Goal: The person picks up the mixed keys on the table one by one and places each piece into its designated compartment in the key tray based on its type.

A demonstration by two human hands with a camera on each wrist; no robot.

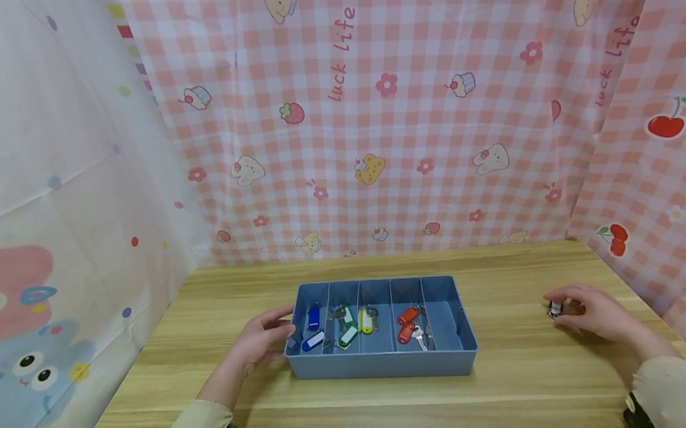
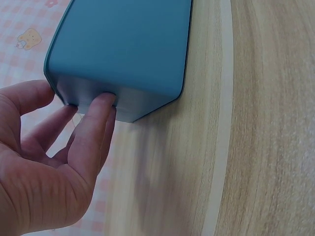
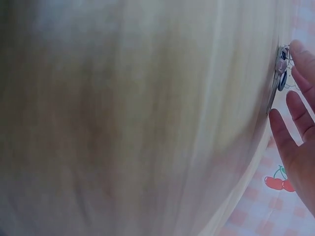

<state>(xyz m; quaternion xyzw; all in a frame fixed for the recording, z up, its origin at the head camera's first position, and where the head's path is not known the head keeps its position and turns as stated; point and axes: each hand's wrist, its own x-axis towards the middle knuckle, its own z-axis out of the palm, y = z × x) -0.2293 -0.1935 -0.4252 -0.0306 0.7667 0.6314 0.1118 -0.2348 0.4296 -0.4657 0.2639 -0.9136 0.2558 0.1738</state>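
A blue-grey tray [image 1: 384, 364] with several compartments sits on the wooden table. My left hand [image 1: 260, 337] is at its left end, fingers resting against the end wall [image 2: 113, 88] in the left wrist view. Far to the right, my right hand [image 1: 594, 311] has its thumb and fingers around a small silver key with a ring [image 1: 555, 308], which lies on the table. In the right wrist view the fingers of that hand [image 3: 300, 118] are spread beside the key [image 3: 278, 69], fingertips close to its two ends.
Inside the tray, blue key tags [image 1: 313, 340], green tags [image 1: 348, 334], a yellow tag [image 1: 365, 321] and red tags [image 1: 406, 332] with keys lie in separate compartments. Patterned cloth [image 1: 408, 122] hangs behind the wooden table [image 1: 517, 379] and at both sides.
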